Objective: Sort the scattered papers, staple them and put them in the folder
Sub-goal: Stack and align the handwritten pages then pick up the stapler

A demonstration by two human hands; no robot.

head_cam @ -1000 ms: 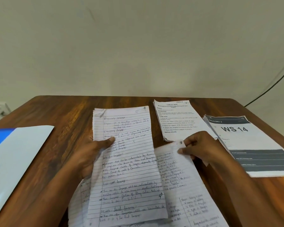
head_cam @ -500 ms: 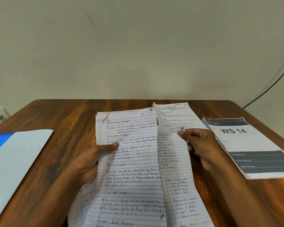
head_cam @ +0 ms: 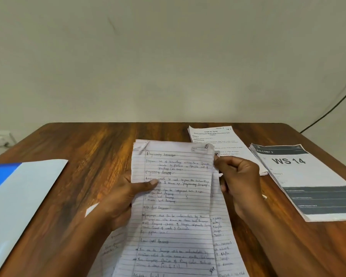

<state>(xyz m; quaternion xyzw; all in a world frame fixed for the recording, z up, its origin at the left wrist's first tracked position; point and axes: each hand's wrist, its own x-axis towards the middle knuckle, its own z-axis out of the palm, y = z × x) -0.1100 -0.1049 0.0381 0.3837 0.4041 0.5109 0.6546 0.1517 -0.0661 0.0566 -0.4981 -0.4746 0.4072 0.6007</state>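
Handwritten lined papers held above worktop, between both hands. Left hand grip: thumb on top sheet, fingers behind. Right hand grip: pinches upper right corner of second sheet, just behind top one. Folder well left of left grip. Printed sheet beyond right grip; WS 14 booklet right of it.

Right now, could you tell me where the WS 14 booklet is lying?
In the head view the WS 14 booklet lies flat at the table's right edge, beside the right hand and right of the printed sheet.
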